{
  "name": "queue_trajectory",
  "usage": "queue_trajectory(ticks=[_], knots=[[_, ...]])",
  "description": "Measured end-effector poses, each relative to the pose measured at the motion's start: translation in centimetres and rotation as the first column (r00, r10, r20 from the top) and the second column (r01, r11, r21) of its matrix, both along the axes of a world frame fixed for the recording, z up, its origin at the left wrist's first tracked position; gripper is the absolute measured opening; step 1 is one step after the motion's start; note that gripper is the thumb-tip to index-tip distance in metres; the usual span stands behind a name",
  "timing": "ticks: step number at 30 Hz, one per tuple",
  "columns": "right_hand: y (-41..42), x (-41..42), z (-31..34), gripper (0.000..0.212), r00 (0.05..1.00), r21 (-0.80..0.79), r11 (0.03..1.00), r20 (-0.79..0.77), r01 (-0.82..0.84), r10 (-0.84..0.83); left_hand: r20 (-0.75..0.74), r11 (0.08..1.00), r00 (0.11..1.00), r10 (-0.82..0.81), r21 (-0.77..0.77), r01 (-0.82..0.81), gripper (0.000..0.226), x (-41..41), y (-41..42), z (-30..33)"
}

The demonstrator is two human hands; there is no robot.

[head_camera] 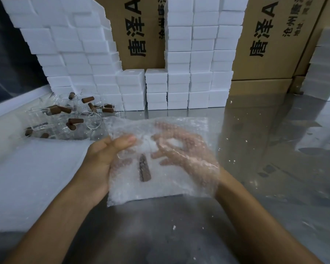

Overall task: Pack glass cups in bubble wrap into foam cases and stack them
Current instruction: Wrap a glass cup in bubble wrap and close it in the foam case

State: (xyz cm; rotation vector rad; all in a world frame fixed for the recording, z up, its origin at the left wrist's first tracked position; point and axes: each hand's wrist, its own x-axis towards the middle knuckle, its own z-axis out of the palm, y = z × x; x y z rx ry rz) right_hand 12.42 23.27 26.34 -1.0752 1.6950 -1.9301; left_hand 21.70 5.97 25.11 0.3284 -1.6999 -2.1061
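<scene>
A clear bubble wrap sheet is held above the steel table in the middle of the view. Inside it lies a glass cup whose brown wooden handle shows through the wrap. My left hand grips the sheet's left edge, thumb on top. My right hand is under the wrap, fingers spread and bent toward the cup. Several bare glass cups with brown handles lie in a heap at the left. White foam cases stand stacked along the back.
Tall cardboard cartons with black print stand behind the foam stacks. A white foam sheet covers the table's left side. More foam pieces rise at the far right. White crumbs dot the steel tabletop.
</scene>
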Motion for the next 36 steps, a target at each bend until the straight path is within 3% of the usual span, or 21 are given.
queue_trajectory(ticks=[3, 5, 8, 11, 14, 17, 19, 21, 24, 29, 36], knots=[[0.2, -1.2, -0.1, 0.01, 0.949, -0.159, 0.955, 0.234, 0.252, -0.212, -0.024, 0.971, 0.998, 0.058, 0.235, -0.05, 0.048, -0.2, -0.6, 0.2], [0.5, -2.4, -0.4, 0.017, 0.864, -0.136, 0.88, 0.305, 0.455, -0.4, -0.063, 0.938, 0.996, 0.067, 0.344, -0.041, 0.046, -0.2, -1.0, 0.3], [0.6, -3.2, -1.1, 0.003, 0.782, -0.043, 0.818, 0.326, 0.573, -0.531, -0.12, 0.916, 0.989, 0.09, 0.399, -0.035, 0.044, -0.3, -1.1, 0.2], [0.0, -2.6, -1.1, 0.049, 0.786, 0.015, 0.881, 0.446, 0.472, -0.428, -0.151, 0.895, 0.976, 0.157, 0.439, -0.076, 0.053, -0.5, -0.8, 0.2], [-0.6, -1.4, -1.0, 0.104, 0.793, -0.017, 0.952, 0.559, 0.305, -0.244, -0.179, 0.886, 0.966, 0.185, 0.456, -0.085, 0.04, -0.6, 0.0, 0.0], [-1.0, -0.2, -1.1, 0.124, 0.768, -0.064, 0.987, 0.637, 0.147, -0.073, -0.192, 0.894, 0.966, 0.172, 0.443, -0.071, 0.022, -0.8, 0.7, -0.1], [-1.3, 0.5, -1.2, 0.103, 0.761, -0.072, 0.995, 0.649, 0.071, -0.007, -0.207, 0.905, 0.969, 0.135, 0.423, -0.036, 0.021, -0.9, 1.2, -0.3], [-1.6, 0.9, -1.4, 0.056, 0.794, -0.067, 0.996, 0.609, 0.053, -0.002, -0.218, 0.917, 0.972, 0.088, 0.399, 0.006, 0.026, -1.0, 1.7, -0.5], [-1.9, 0.9, -1.6, 0.008, 0.829, -0.015, 0.981, 0.538, 0.192, -0.154, -0.217, 0.931, 0.974, 0.07, 0.365, 0.014, 0.044, -1.2, 2.1, -0.9], [-1.6, -0.1, -1.7, 0.01, 0.851, -0.077, 0.908, 0.39, 0.411, -0.352, -0.128, 0.982, 0.992, 0.015, 0.188, 0.009, 0.066, -1.0, 2.4, -1.2], [-1.2, -0.5, -1.9, 0.014, 0.89, -0.118, 0.896, 0.228, 0.429, -0.396, -0.072, 0.99, 0.991, -0.115, 0.069, 0.12, 0.053, -0.7, 2.1, -1.2]])
